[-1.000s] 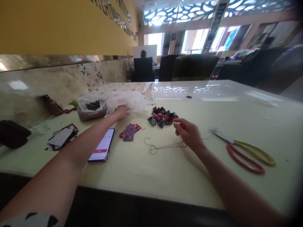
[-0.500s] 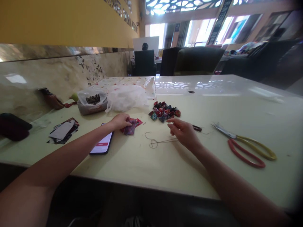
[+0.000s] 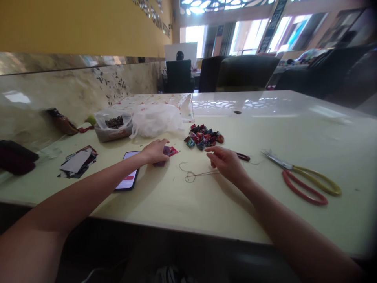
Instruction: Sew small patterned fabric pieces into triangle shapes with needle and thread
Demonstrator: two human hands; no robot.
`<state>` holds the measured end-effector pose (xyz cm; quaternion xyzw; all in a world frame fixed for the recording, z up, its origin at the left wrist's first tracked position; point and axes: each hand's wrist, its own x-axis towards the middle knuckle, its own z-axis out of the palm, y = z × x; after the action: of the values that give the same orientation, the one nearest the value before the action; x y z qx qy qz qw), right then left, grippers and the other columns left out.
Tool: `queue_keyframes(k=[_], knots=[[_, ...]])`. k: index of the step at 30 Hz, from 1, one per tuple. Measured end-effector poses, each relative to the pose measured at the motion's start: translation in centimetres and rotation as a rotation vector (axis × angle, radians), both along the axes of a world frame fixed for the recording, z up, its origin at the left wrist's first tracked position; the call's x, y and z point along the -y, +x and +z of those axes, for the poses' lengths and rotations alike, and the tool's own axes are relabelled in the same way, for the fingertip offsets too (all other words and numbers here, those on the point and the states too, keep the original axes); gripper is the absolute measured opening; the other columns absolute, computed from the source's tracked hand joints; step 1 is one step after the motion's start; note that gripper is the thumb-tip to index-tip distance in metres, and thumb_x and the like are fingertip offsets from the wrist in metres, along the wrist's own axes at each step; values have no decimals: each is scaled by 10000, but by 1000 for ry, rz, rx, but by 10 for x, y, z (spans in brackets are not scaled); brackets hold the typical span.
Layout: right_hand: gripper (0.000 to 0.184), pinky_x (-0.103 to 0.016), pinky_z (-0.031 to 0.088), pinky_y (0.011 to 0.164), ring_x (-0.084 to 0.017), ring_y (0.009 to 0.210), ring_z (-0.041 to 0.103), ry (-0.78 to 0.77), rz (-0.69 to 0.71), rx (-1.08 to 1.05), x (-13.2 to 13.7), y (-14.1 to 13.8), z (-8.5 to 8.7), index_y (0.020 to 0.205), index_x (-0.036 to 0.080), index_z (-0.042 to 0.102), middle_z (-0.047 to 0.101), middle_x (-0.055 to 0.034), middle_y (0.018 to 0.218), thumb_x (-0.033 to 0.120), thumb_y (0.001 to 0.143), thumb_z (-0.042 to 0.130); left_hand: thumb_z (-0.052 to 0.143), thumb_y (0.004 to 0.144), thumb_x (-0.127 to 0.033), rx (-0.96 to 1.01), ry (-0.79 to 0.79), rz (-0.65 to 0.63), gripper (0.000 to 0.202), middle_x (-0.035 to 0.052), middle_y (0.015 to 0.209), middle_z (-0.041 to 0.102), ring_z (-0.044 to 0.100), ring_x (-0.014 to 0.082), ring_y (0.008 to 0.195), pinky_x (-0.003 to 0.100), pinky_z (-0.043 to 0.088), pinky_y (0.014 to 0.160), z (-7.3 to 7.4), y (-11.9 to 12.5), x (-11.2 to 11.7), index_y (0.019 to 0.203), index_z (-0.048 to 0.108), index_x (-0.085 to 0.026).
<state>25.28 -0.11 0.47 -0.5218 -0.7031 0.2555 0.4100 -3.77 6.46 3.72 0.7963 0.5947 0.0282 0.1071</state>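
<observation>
Low over a small stack of purple and red patterned pieces (image 3: 166,151), my left hand (image 3: 155,151) has its thumb and fingers apart. Its thumb is close to or touching the stack; part of the stack is hidden under the hand. My right hand (image 3: 226,160) is held above the table with its fingers curled and thumb near the forefinger. What it may hold is too small to make out. A thin looped thread (image 3: 190,176) lies on the table and runs behind the right hand. Beyond it sits a heap of small folded colourful pieces (image 3: 204,137).
A phone (image 3: 129,175) with a lit screen lies under my left forearm. Scissors (image 3: 294,169) with red and yellow handles lie at right, beside a small dark tool (image 3: 243,156). Behind are a white plastic bag (image 3: 157,120) and a lined tub (image 3: 113,133). Flat scraps (image 3: 77,162) lie left.
My left hand has let go of the purple piece; its fingers have opened and lifted, and the piece lies lower on the stack. My right hand has hardly moved. The view has shifted slightly.
</observation>
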Motion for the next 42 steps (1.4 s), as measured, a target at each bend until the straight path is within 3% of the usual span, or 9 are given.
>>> queue_keyframes(k=[4,8,15,18,21,24,28,32,42], knots=[[355,-264,437,603,-133,539,570,6,7,6,1,1,2,1056,140,720,612,0,578,408,887,562,627,671,-173,17,-61,-66,749,119,1239,658,649,259,1045,303,503,816,5,5,10,1402,464,-187],[299,-266,438,619,-130,552,572,44,4,32,2,0,2,1026,149,732,615,-2,590,361,899,564,679,664,-248,45,-72,-66,836,145,1355,585,631,269,1111,306,510,854,4,-6,5,1453,408,-196],[185,-311,479,782,-196,922,637,201,228,196,4,-13,-4,958,191,772,676,-97,1042,278,897,621,676,723,-290,48,-57,0,738,98,1198,699,673,231,1010,276,496,833,2,-8,5,1421,467,-170],[191,-320,481,796,-190,905,639,176,217,206,4,-16,-8,1000,187,759,663,-98,1065,268,906,614,681,732,-296,34,-21,24,554,104,1109,734,676,234,959,268,485,766,4,-4,5,1259,608,-138],[189,-310,473,762,-180,851,636,161,162,196,3,-15,-9,979,190,755,670,-88,1028,282,919,601,628,752,-248,-5,-16,32,226,85,900,755,674,220,825,266,457,683,5,-3,4,922,733,-143],[190,-287,451,698,-165,788,623,158,113,186,2,-12,-8,937,187,757,677,-79,967,287,919,596,596,761,-231,-45,-1,10,177,72,834,744,660,200,756,266,435,663,5,-5,4,780,757,-159],[193,-281,441,693,-160,775,615,167,105,181,1,-12,-6,903,184,757,678,-73,928,278,918,589,626,766,-340,-93,64,-26,234,88,1049,727,657,225,860,279,417,684,8,-5,6,822,787,-179],[202,-283,445,687,-155,754,611,165,111,169,3,-12,-5,900,176,754,682,-70,922,284,916,583,651,752,-486,-199,42,-57,342,107,932,733,659,254,808,300,380,609,14,1,10,777,785,-173],[237,-301,450,637,-171,710,624,233,99,213,2,-9,-9,889,205,755,703,-66,908,372,898,587,601,770,-351,-276,49,25,313,188,894,746,685,314,849,331,417,611,9,19,18,886,776,-119]])
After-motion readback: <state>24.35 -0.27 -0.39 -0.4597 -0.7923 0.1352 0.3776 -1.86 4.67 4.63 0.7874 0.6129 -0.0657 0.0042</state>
